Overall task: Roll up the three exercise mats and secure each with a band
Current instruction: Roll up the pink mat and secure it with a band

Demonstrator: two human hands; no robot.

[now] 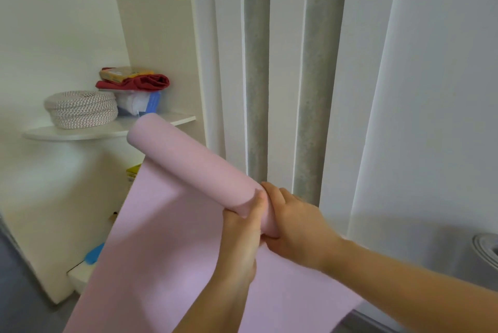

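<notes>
A pink exercise mat (pixel 161 238) is partly rolled and held up in the air; its rolled part slants from upper left to the hands, and the loose sheet hangs down toward the floor. My left hand (pixel 242 238) grips the near end of the roll from below, thumb up against the roll. My right hand (pixel 293 225) wraps the same end from the right, fingers curled over it. A rolled grey mat (pixel 486 252) shows its spiral end at the right edge. No band is visible.
A white corner shelf (pixel 80 132) at left carries a coiled rope basket (pixel 80 109), red cloth (pixel 140 82) and packets. White and grey curtains (pixel 283 76) hang straight ahead. A blue object (pixel 93 254) lies on a lower shelf; dark floor lies at bottom left.
</notes>
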